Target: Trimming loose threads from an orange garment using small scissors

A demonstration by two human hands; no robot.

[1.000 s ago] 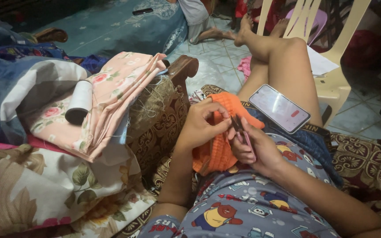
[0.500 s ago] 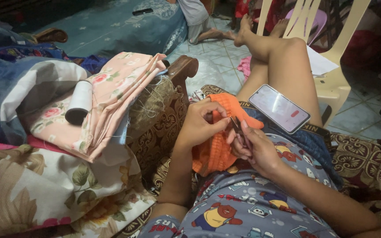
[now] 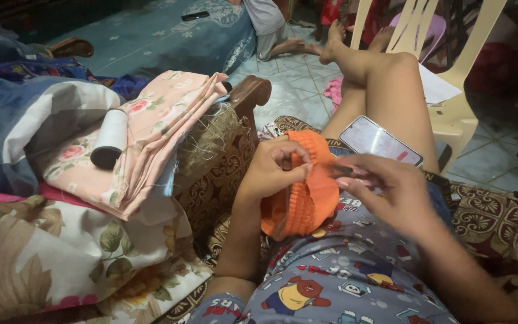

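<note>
The left hand (image 3: 271, 171) pinches the upper edge of an orange knitted piece (image 3: 307, 192), thumb and fingertips closed on the fabric just where it bunches. The right hand (image 3: 391, 192) sits just to the right of it, its fingers drawn together around something thin and dark that points leftward toward the orange piece (a hook or needle, perhaps, but it is too blurred to tell). So the orange piece lies directly between the two hands, resting on the lap against a printed blue-grey shirt (image 3: 343, 282), with its ribs running roughly up and down and its long side hanging down from the left hand's grip; the left hand is the one actually in contact with it, the right is close beside its upper right edge. A phone (image 3: 380, 140) with a lit screen rests on the person's thigh just beyond the right hand. To the left, a carved wooden armrest (image 3: 250, 96) carries folded pink floral cloth (image 3: 157, 129) with a white spool of thread (image 3: 110, 137) lying on top. Beyond are a tiled floor (image 3: 295, 78) and a cream plastic chair (image 3: 457, 102).
</note>
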